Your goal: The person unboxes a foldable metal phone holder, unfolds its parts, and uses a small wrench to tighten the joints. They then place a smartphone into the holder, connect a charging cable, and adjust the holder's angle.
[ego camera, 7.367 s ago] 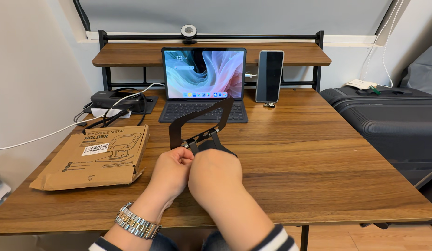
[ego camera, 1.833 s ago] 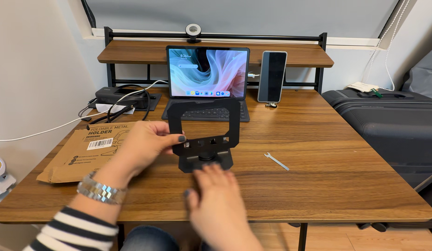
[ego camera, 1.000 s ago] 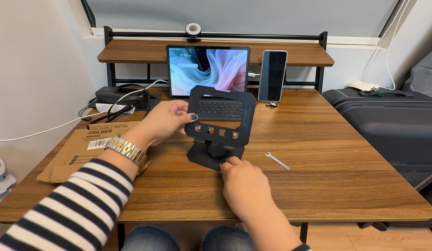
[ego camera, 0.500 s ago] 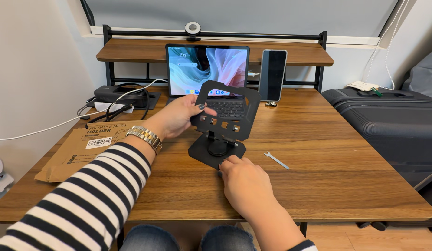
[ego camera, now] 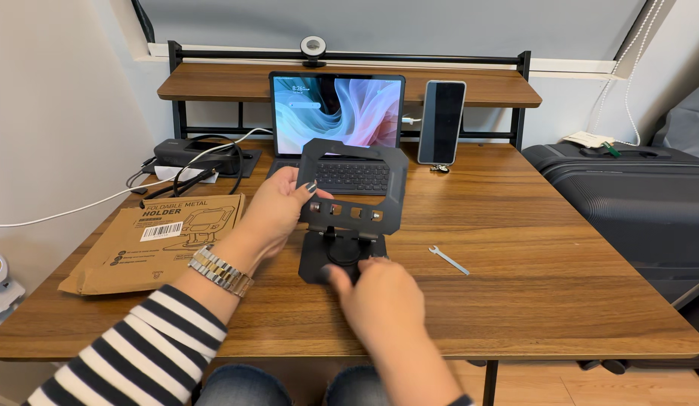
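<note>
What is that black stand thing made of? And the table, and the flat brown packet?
The black stand looks like metal with a matte dark coating: thin, stiff plates with clean cut-outs. The table looks like wood or a wood-look layer, brown with streaky grain and a slight sheen. The flat brown packet looks like plain cardboard, dull and creased at its edges.

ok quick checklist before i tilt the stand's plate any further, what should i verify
1. Base of the black stand flat on the desk: ok, as far as visible.
2. Right hand pressing the base down: ok, fingers rest on its front edge.
3. Left hand gripping the plate's left edge: ok.
4. Hinge tightness: cannot tell.
5. Room behind the plate: ok, though the tablet keyboard sits close.
6. Small wrench within reach: ok, lying to the right of the base.
</note>
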